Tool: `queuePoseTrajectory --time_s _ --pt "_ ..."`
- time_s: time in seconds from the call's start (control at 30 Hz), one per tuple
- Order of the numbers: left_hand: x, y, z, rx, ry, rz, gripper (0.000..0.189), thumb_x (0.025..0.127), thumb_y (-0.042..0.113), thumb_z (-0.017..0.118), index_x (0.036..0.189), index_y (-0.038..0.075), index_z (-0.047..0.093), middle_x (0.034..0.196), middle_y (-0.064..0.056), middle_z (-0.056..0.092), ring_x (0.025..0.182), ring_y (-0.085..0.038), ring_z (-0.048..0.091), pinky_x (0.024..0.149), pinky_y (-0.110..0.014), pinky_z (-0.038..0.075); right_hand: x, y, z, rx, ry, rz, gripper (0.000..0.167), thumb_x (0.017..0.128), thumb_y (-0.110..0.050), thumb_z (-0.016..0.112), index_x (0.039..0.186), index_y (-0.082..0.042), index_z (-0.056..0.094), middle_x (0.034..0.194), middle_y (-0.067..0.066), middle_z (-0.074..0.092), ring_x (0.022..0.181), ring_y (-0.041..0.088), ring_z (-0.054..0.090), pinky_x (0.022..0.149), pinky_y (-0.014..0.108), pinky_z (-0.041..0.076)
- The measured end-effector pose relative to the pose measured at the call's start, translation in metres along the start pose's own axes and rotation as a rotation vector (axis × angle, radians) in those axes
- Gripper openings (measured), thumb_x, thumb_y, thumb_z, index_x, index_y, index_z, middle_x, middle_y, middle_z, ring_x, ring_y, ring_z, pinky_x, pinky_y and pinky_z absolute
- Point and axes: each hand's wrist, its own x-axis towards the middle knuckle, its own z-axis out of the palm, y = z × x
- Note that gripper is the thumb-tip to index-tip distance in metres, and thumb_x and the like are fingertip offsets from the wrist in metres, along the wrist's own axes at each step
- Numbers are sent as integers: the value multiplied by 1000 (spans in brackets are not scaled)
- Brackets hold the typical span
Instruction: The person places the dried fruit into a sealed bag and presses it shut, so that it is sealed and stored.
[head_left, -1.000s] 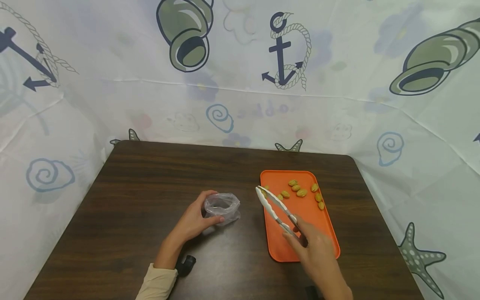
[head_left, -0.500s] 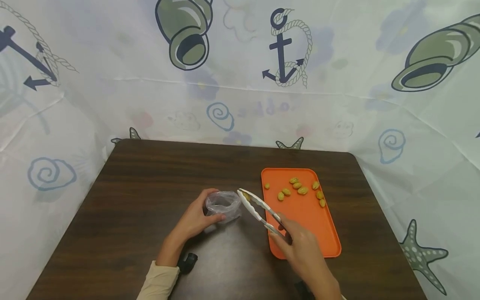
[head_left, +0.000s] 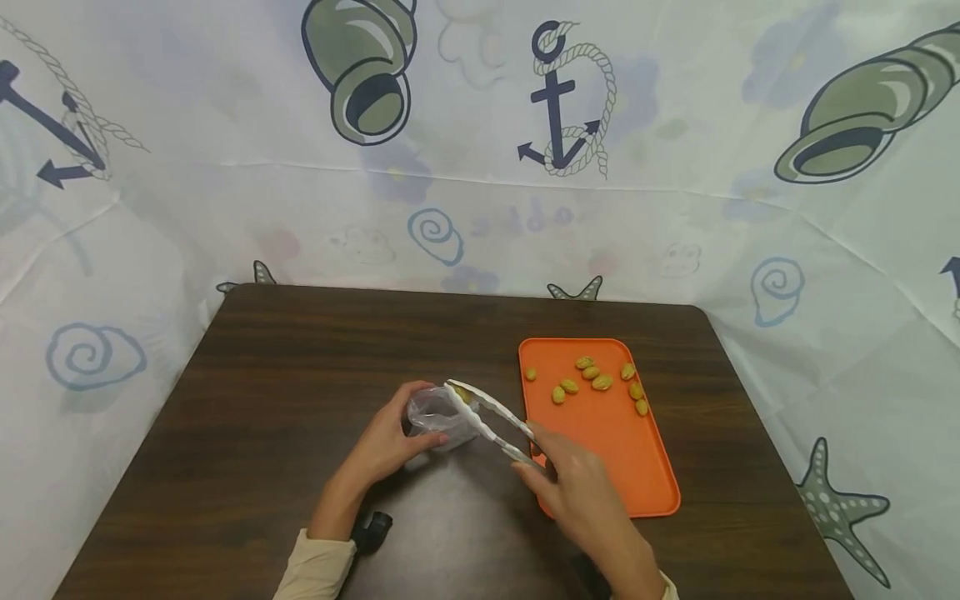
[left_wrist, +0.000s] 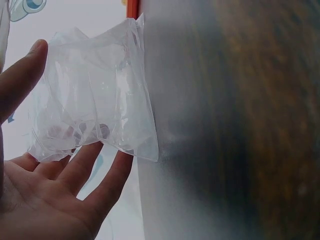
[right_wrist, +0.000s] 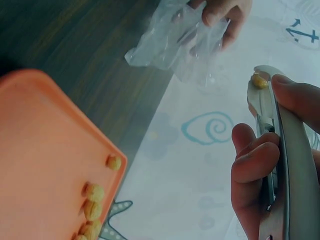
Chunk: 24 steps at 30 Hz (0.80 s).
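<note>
A clear plastic bag [head_left: 429,410] stands with its mouth open on the table. My left hand [head_left: 384,439] holds it, thumb on the near side and fingers at the far side; the left wrist view shows the fingertips along the bag's crinkled side [left_wrist: 95,95]. My right hand [head_left: 588,492] grips metal tongs with white tips [head_left: 480,427]. Between those tips sits one small yellow-brown, wrinkled oval piece [right_wrist: 259,80]. In the head view the tips overlap the bag's mouth. Several similar pieces [head_left: 602,382] lie on an orange tray [head_left: 600,458] to the right.
The dark wood table [head_left: 315,358] has a white patterned cloth [head_left: 480,192] hanging behind it and at its sides. A black device [head_left: 372,533] is worn at my left wrist. The tray's raised rim stands just right of the bag.
My right hand has carried the tongs and the piece leftward from the tray to over the bag's mouth. My left hand has stayed in place, holding the bag.
</note>
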Motion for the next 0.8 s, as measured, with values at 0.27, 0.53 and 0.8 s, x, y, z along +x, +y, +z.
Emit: queuePoseTrajectory --time_s 0.27,0.53,0.8 --pt "0 -2 0 -9 1 5 82 76 28 93 145 24 48 128 -7 67 108 -24 64 97 -46 48 3 -2 13 23 -58 19 47 83 -26 87 123 -9 70 82 -7 62 68 9 55 61 19 42" --pt "0 0 0 5 -1 -4 81 77 28 92 145 23 47 126 -10 67 110 -25 63 96 -46 48 6 -2 24 -1 -83 31 47 84 -28 87 123 -11 69 86 -7 67 69 4 52 60 20 43" --pt "-2 2 -1 3 -5 -20 83 77 26 92 146 22 46 127 -11 67 108 -25 65 96 -47 48 8 -1 28 9 -76 29 47 83 -27 87 123 -11 68 84 -4 69 66 7 53 58 21 42"
